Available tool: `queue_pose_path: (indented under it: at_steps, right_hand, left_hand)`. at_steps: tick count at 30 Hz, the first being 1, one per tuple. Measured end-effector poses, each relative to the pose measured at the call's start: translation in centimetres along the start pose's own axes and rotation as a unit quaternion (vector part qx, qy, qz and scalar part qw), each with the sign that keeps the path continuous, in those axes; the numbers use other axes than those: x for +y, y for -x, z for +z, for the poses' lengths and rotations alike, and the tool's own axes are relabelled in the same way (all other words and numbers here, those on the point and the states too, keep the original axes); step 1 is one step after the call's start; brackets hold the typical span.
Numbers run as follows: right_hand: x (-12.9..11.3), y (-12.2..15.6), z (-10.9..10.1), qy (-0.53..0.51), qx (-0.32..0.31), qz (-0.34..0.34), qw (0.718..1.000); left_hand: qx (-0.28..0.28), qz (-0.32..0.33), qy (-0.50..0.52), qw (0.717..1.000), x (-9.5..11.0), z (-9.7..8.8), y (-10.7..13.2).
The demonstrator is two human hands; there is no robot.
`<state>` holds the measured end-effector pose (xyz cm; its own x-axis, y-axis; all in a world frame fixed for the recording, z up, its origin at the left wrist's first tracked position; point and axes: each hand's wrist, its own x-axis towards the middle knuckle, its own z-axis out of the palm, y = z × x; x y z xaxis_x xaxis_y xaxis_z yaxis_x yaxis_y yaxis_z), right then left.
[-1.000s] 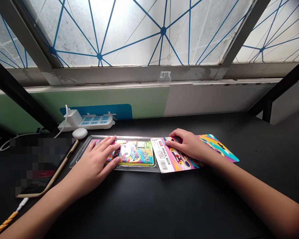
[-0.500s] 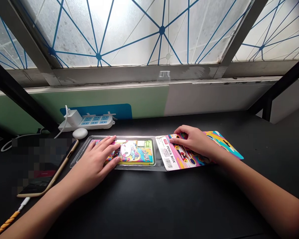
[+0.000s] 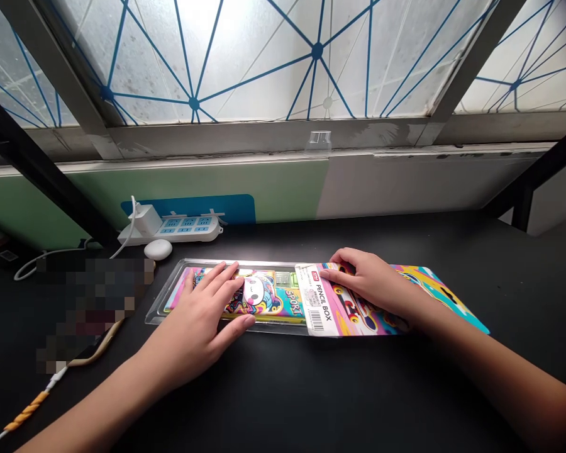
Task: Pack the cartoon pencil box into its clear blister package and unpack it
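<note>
A colourful pencil box (image 3: pixel 257 296) with a cartoon figure and the word SPORT lies in a clear plastic tray (image 3: pixel 163 309) on the dark table. My left hand (image 3: pixel 210 311) rests flat on the box's left half, fingers spread. To the right, a bright printed card (image 3: pixel 321 314) marked PENCIL BOX overlaps the right end of the box and tray. My right hand (image 3: pixel 368 280) holds this card near its far edge, thumb on its face and fingers bent. Some of those fingertips are hidden.
A white power strip (image 3: pixel 188 229) with a plugged-in adapter stands by the wall. Near it sits a small white rounded case (image 3: pixel 158 250). Left of my forearm lies a partly blurred phone (image 3: pixel 97 346) on a charging cable (image 3: pixel 26 412). Black slanted bars (image 3: pixel 47 167) flank the table.
The card has slid left relative to the tray and covers the box's right end. Both hands keep their hold. The whole view has shifted slightly.
</note>
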<state>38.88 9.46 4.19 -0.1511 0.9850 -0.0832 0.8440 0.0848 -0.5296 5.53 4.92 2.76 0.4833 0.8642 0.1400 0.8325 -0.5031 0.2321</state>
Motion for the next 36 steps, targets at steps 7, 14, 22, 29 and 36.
queue_pose_path:
  at_steps: [7,14,22,29,36]
  right_hand:
    - [-1.3,0.4,0.9,-0.002,-0.004,-0.004,1.0]
    - [-2.2,1.0,1.6,0.016,-0.004,-0.037,0.999]
    - [-0.4,0.4,0.2,0.0,-0.034,0.001,0.999]
    - [-0.2,-0.6,-0.5,-0.017,-0.052,0.002,0.999]
    - [-3.7,-2.3,0.7,0.027,-0.074,-0.057,0.995]
  left_hand:
    - [-0.016,0.016,0.02,1.0,1.2,-0.2,0.2]
    - [-0.013,0.004,0.243,0.97,1.7,-2.5,1.5]
    - [0.279,-0.109,0.434,0.85,-2.2,-1.0,-0.7]
    - [0.237,-0.112,0.48,0.837,-2.4,1.6,-1.6]
    - [0.262,-0.084,0.474,0.836,-2.2,1.5,-1.6]
